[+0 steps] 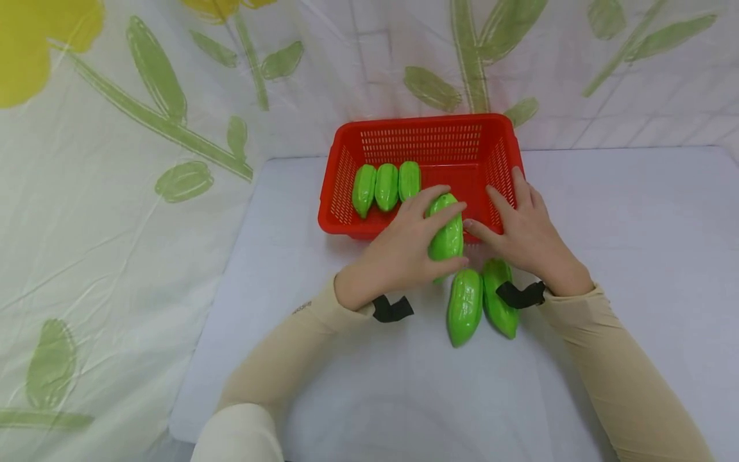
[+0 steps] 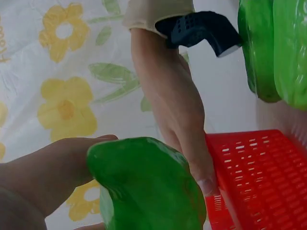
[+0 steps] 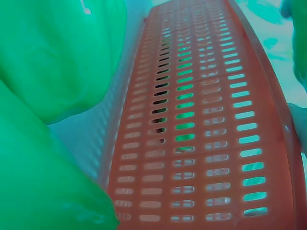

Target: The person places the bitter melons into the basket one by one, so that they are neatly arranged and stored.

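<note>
My left hand [image 1: 412, 240] grips a glossy green ridged fruit [image 1: 447, 237] from above, fingers and thumb on opposite sides. The fruit is tilted over the near rim of a red plastic basket [image 1: 331, 186]. In the left wrist view, the end of the held fruit [image 2: 148, 187] faces the camera beside the thumb. My right hand [image 1: 528, 234] is at the basket's near right corner, its fingers spread and holding nothing. Its thumb overlaps the near rim. Between the forearms, two more green fruits [image 1: 465, 307] lie side by side on the table.
Three green fruits [image 1: 387, 187] stand in a row at the basket's left side. The basket's slotted wall [image 3: 196, 120] fills much of the right wrist view. The white table [image 1: 635, 256] is backed by a flower-patterned cloth [image 1: 323, 83]. Black wrist devices [image 1: 392, 308] hang under both cuffs.
</note>
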Tool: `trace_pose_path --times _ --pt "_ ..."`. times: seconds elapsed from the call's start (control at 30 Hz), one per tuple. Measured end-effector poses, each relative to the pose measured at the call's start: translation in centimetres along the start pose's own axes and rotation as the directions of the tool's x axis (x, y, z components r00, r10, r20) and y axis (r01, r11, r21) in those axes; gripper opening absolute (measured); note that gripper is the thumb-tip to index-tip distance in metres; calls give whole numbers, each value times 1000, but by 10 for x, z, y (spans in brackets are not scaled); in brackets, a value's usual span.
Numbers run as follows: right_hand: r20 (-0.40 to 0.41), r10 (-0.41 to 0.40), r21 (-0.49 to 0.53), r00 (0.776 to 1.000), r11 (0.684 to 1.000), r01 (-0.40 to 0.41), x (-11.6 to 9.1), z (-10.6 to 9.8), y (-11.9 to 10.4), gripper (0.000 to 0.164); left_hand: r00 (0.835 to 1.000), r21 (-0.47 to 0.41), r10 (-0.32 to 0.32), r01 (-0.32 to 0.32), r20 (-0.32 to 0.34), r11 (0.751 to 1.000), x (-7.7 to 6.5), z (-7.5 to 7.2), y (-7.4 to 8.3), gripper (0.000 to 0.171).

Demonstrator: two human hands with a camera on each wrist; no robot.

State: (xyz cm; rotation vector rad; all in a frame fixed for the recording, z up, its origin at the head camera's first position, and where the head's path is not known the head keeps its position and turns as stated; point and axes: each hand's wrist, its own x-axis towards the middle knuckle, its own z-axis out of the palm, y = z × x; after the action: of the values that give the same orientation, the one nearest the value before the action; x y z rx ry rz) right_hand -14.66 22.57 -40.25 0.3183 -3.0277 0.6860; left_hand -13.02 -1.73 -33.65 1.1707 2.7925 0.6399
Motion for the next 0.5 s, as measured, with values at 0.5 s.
trace_pose_path --times 0.5 --pt "39 29 0 999 1000 -29 0 -1 1 93 999 77 -24 22 29 997 50 -29 -7 76"
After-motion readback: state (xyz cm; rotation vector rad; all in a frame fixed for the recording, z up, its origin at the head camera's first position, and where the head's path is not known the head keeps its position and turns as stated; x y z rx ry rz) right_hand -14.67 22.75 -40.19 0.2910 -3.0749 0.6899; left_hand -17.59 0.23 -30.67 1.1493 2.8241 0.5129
